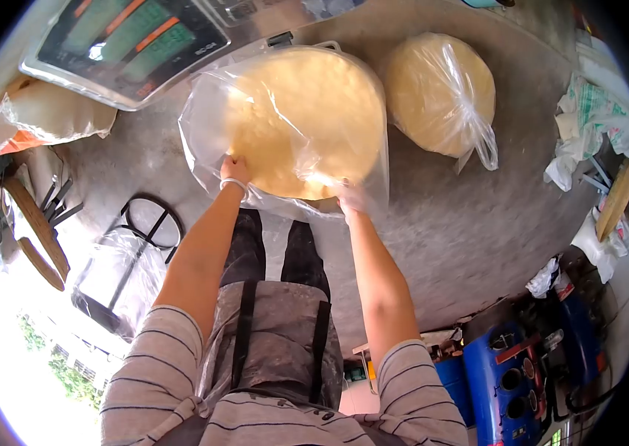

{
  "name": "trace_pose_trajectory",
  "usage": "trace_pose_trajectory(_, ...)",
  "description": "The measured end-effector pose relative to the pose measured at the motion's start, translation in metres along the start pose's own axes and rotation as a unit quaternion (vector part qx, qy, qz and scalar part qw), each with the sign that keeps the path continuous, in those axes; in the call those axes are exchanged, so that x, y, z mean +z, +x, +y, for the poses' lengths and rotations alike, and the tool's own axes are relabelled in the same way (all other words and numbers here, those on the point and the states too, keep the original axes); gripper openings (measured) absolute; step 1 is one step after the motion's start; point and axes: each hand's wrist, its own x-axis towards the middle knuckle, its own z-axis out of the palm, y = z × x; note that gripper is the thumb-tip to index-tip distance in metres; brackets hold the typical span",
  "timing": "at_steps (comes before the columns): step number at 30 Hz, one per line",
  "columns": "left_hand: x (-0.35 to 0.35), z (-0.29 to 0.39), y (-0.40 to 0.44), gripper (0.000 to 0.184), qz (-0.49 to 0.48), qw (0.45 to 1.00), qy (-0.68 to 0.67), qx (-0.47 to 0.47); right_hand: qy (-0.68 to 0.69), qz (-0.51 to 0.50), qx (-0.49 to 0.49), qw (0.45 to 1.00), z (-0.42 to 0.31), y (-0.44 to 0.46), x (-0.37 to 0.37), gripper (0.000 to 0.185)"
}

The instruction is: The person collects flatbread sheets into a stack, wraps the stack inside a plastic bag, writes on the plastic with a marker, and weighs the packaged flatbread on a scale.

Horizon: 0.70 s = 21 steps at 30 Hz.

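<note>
A large round yellow mass [307, 111] sits inside a clear plastic bag [207, 137] in front of me; what it is made of I cannot make out. My left hand [235, 169] is closed on the bag's near left edge, a white band around its wrist. At the near right edge, my right hand [350, 199], a little blurred, grips the same plastic. The bag's loose film spreads out past the yellow mass on the left.
A weighing scale's display [128, 44] stands at the upper left. To the right, a tied bag [441, 97] of similar yellow stuff rests on the concrete floor [471, 223]. A black-framed stand [152, 221], a white sack [58, 115] and a blue machine [504, 386] are around me.
</note>
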Motion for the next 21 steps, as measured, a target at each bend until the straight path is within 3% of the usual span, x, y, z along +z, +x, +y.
trace_pose_trajectory(2, 0.000, 0.002, 0.003, 0.030, -0.017, 0.999, -0.021, -0.019, -0.024, 0.006, -0.029, 0.999, 0.004, 0.005, 0.001, 0.040)
trace_pose_trajectory(4, -0.001, -0.006, 0.012, 0.034, -0.014, 0.999, 0.017, -0.045, -0.136, 0.031, -0.099, 0.985, 0.029, 0.013, 0.001, 0.043)
trace_pose_trajectory(7, -0.008, -0.018, -0.005, 0.041, 0.020, 0.988, 0.152, -0.016, -0.365, 0.081, -0.237, 0.897, 0.067, 0.010, 0.003, 0.047)
trace_pose_trajectory(9, -0.020, -0.026, -0.038, 0.046, 0.013, 0.972, 0.233, 0.028, -0.541, -0.005, -0.158, 0.826, 0.041, -0.025, 0.006, 0.049)
trace_pose_trajectory(10, -0.027, -0.030, -0.058, 0.049, -0.009, 0.965, 0.259, 0.051, -0.627, -0.105, -0.026, 0.771, -0.004, -0.076, 0.017, 0.051)
trace_pose_trajectory(12, -0.052, -0.005, -0.120, 0.052, -0.106, 0.921, 0.360, 0.106, -0.590, 0.014, -0.221, 0.776, 0.020, -0.121, 0.027, 0.046)
trace_pose_trajectory(14, -0.063, -0.018, -0.165, 0.056, -0.049, 0.871, 0.393, 0.289, -0.503, -0.001, -0.426, 0.752, 0.021, -0.153, 0.034, 0.042)
trace_pose_trajectory(16, -0.082, -0.011, -0.208, 0.057, -0.103, 0.849, 0.353, 0.379, -0.429, -0.090, -0.444, 0.782, 0.014, -0.179, 0.042, 0.036)
trace_pose_trajectory(21, -0.109, -0.011, -0.253, 0.056, -0.107, 0.892, 0.268, 0.347, -0.366, -0.100, -0.475, 0.794, -0.001, -0.201, 0.049, 0.014)
